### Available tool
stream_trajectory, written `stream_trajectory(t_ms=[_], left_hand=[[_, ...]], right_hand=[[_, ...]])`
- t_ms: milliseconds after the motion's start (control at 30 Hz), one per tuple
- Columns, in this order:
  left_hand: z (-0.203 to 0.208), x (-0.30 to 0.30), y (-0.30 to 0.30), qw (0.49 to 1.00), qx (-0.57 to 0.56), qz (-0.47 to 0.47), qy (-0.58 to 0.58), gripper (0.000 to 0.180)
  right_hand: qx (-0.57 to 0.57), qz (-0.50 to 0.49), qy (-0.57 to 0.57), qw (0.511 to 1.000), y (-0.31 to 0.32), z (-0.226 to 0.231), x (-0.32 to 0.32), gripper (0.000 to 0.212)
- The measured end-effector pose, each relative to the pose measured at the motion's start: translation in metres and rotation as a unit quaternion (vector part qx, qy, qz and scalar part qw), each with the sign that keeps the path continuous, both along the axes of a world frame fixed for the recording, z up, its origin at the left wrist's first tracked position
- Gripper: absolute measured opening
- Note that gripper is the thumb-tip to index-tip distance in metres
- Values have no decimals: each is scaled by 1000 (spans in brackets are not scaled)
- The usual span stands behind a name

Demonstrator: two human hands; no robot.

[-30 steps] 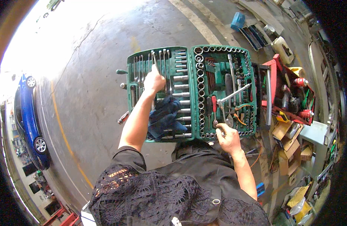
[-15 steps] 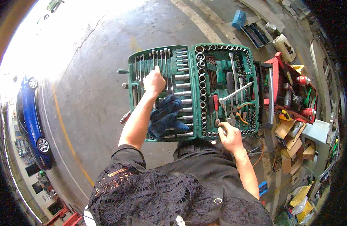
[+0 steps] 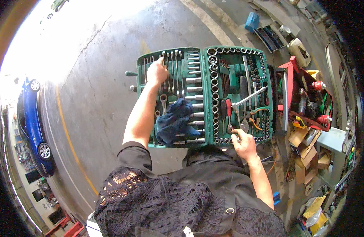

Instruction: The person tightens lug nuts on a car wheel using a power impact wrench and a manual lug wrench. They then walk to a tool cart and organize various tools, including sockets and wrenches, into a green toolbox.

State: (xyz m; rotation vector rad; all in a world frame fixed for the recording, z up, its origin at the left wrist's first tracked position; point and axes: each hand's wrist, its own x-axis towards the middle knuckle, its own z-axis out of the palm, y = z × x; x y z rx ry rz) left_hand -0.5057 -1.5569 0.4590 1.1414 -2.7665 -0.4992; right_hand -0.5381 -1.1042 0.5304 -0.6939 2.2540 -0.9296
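Note:
A green tool case (image 3: 207, 98) lies unfolded in front of me. Over its left half, my left hand (image 3: 157, 73) is closed at the row of combination wrenches (image 3: 172, 73), its index finger stretched along one near the upper ends. The palm side is hidden. A crumpled dark blue cloth (image 3: 174, 120) covers part of the sockets below. At the case's lower right, my right hand (image 3: 244, 144) pinches the lower end of a chrome ratchet (image 3: 237, 114), whose long bar slants up to the right. Beside it sit a red-handled tool (image 3: 229, 108) and orange-handled pliers (image 3: 256, 118).
Right of the case stands a red tool cart (image 3: 291, 85) holding spray cans, with cardboard boxes (image 3: 304, 150) below it. A black tray (image 3: 271, 38) and a blue box (image 3: 252, 21) lie at the far right. A blue car (image 3: 32, 126) is parked at left.
My left hand has moved up and slightly left along the wrenches, uncovering a large wrench beside the cloth. My right hand has barely moved and keeps its pinch.

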Motion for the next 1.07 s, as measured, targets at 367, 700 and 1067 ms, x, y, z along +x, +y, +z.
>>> stream_trajectory(t_ms=[367, 700, 1067], left_hand=[[-10, 18, -21, 990, -15, -113, -87, 54], [9, 16, 27, 994, -66, -64, 54, 36], [23, -3, 84, 955, 143, -91, -244, 43]], right_hand=[[-2, -8, 29, 1000, -5, -12, 0, 23], [28, -15, 39, 999, -7, -9, -4, 23], [15, -17, 82, 996, -2, -22, 1, 27]])
